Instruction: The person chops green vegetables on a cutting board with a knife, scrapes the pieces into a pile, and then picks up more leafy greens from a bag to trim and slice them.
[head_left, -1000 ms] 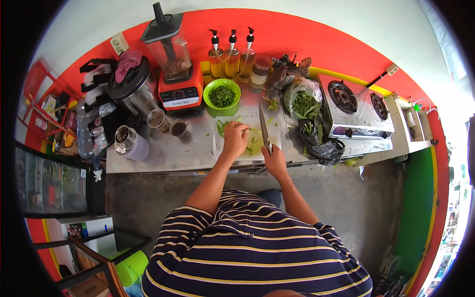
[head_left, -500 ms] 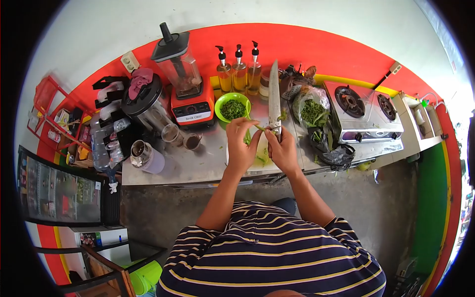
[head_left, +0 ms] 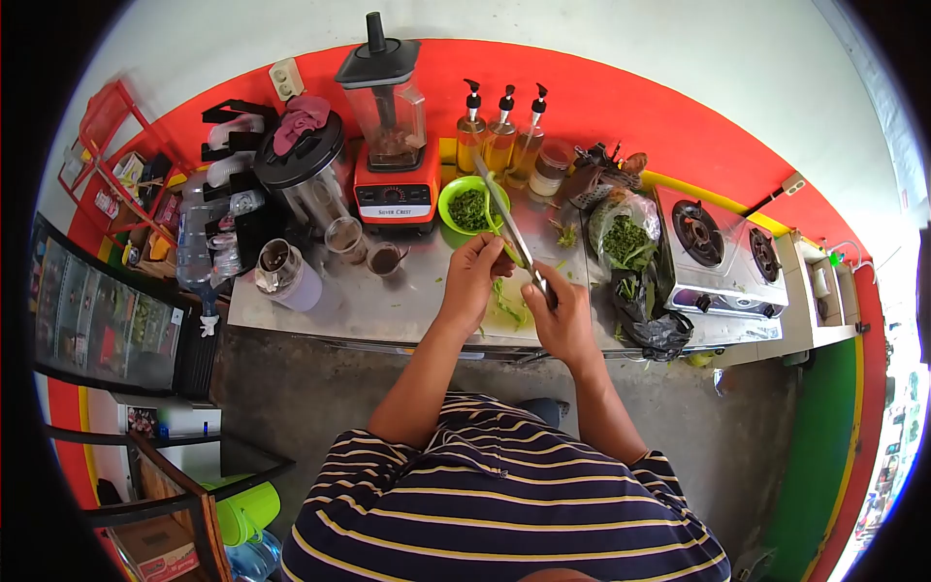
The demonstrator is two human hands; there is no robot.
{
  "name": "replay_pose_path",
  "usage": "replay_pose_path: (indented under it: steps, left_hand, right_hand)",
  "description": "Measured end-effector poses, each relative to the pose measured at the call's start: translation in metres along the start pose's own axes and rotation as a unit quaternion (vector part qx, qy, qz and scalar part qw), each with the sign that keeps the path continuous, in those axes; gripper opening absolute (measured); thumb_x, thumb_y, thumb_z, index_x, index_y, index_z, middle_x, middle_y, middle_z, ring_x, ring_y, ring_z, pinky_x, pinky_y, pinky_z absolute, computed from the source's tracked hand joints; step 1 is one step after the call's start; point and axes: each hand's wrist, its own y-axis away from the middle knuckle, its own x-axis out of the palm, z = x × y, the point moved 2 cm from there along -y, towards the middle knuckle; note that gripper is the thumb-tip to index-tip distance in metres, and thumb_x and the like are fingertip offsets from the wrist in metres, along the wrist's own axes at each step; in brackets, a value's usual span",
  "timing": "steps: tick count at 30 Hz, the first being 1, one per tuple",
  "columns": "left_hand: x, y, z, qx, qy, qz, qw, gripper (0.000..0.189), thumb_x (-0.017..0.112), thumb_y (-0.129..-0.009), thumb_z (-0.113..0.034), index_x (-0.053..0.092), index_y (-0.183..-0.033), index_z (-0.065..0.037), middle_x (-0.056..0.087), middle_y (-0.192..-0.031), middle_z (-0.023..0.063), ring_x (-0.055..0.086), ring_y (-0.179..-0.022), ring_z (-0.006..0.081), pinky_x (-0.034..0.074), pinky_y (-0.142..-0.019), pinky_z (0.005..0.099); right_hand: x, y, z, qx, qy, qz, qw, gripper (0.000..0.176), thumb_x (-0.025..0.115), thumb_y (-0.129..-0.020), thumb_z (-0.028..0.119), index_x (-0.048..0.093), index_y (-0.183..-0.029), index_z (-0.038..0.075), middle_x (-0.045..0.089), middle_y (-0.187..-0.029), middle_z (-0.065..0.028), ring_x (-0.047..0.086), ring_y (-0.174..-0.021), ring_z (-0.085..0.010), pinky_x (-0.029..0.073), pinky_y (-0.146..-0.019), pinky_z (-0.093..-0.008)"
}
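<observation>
My left hand (head_left: 471, 281) is closed on a thin green stalk (head_left: 512, 252) above the counter's front part. In my right hand (head_left: 562, 318) is the handle of a kitchen knife (head_left: 511, 225). Its blade points up and left across the stalk, with the tip over a green bowl (head_left: 447, 221). Chopped greens (head_left: 471, 210) lie in that bowl. Beneath my hands, cut green pieces (head_left: 506, 299) are scattered on a pale board (head_left: 522, 328), partly hidden by my hands.
A red blender (head_left: 393, 189) stands at the back left, beside several pump bottles (head_left: 500, 141). To the right are a bag of greens (head_left: 628, 238), a black plastic bag (head_left: 659, 330) and a gas stove (head_left: 727, 252). Two cups and a metal-topped container (head_left: 291, 281) occupy the left.
The knife has swung from nearly upright to tilted left, its blade now against the stalk near the bowl. A leafy bit that was by the blade now lies on the counter. The view has shifted slightly.
</observation>
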Motion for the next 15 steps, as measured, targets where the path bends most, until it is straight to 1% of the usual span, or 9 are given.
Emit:
replay_pose_path:
  steps: [1,2,3,4,6,8,9,15]
  left_hand:
    - [0.000,0.001,-0.004,-0.016,0.012,0.001,1.000,0.022,0.054,-0.104,-0.022,0.062,-0.091,-0.007,0.064,-0.082,0.0003,0.058,-0.076,0.0066,0.046,-0.073,0.0243]
    - [0.000,0.002,-0.007,-0.017,0.013,0.000,1.000,0.022,0.054,-0.104,-0.022,0.062,-0.091,-0.007,0.064,-0.082,0.0003,0.058,-0.076,0.0066,0.046,-0.073,0.0243]
    - [-0.001,0.001,-0.009,-0.009,0.016,0.002,1.000,0.019,0.055,-0.104,-0.022,0.061,-0.095,-0.007,0.063,-0.083,0.0011,0.058,-0.075,0.0080,0.047,-0.070,0.0241]
    - [-0.002,0.000,-0.011,-0.001,0.019,0.003,1.000,0.017,0.056,-0.103,-0.022,0.060,-0.099,-0.007,0.061,-0.083,0.0019,0.059,-0.075,0.0095,0.047,-0.067,0.0239]
    - [-0.005,-0.002,-0.014,-0.009,0.012,0.010,1.000,0.017,0.056,-0.103,-0.023,0.059,-0.099,-0.007,0.059,-0.081,0.0012,0.056,-0.073,0.0094,0.045,-0.066,0.0240]
    - [-0.006,-0.003,-0.017,-0.019,0.007,0.024,1.000,0.019,0.058,-0.102,-0.025,0.058,-0.098,-0.007,0.053,-0.078,0.0007,0.050,-0.070,0.0102,0.041,-0.063,0.0245]
    - [-0.006,-0.004,-0.017,-0.021,0.007,0.025,0.999,0.019,0.058,-0.102,-0.025,0.058,-0.098,-0.007,0.053,-0.078,0.0007,0.050,-0.070,0.0102,0.041,-0.063,0.0245]
    - [-0.006,-0.006,-0.018,-0.021,-0.003,0.011,1.000,0.019,0.057,-0.101,-0.023,0.057,-0.097,-0.005,0.051,-0.077,0.0010,0.048,-0.072,0.0106,0.041,-0.066,0.0250]
  right_hand:
    - [-0.002,0.003,0.000,0.001,0.001,0.001,1.000,0.034,0.069,-0.092,0.015,0.064,-0.122,-0.001,0.057,-0.064,-0.0139,0.052,-0.052,-0.0202,0.041,-0.054,-0.0335]
    - [-0.003,0.007,0.001,-0.037,0.007,0.012,0.999,0.037,0.069,-0.092,0.017,0.063,-0.126,0.001,0.061,-0.069,-0.0151,0.057,-0.057,-0.0248,0.044,-0.057,-0.0355]
    - [-0.003,0.009,0.002,-0.075,0.014,0.022,0.997,0.041,0.070,-0.092,0.019,0.063,-0.129,0.002,0.065,-0.075,-0.0163,0.062,-0.062,-0.0295,0.048,-0.061,-0.0374]
    - [-0.003,0.010,0.002,-0.073,0.014,0.022,0.997,0.041,0.070,-0.092,0.019,0.063,-0.129,0.002,0.065,-0.075,-0.0163,0.062,-0.062,-0.0295,0.048,-0.061,-0.0374]
    - [-0.004,0.012,0.007,-0.135,0.046,0.017,0.990,0.049,0.071,-0.092,0.021,0.060,-0.137,0.008,0.066,-0.077,-0.0165,0.059,-0.056,-0.0280,0.047,-0.057,-0.0351]
    - [-0.006,0.012,0.012,-0.126,0.059,0.026,0.990,0.050,0.071,-0.091,0.021,0.060,-0.138,0.010,0.067,-0.078,-0.0166,0.059,-0.056,-0.0274,0.048,-0.058,-0.0351]
    - [-0.007,0.011,0.014,-0.119,0.072,0.036,0.990,0.050,0.072,-0.091,0.021,0.060,-0.139,0.012,0.068,-0.080,-0.0166,0.059,-0.056,-0.0268,0.048,-0.059,-0.0351]
    - [-0.008,0.006,0.015,-0.116,0.073,0.040,0.990,0.050,0.073,-0.089,0.019,0.061,-0.138,0.012,0.067,-0.079,-0.0162,0.057,-0.056,-0.0264,0.048,-0.058,-0.0350]
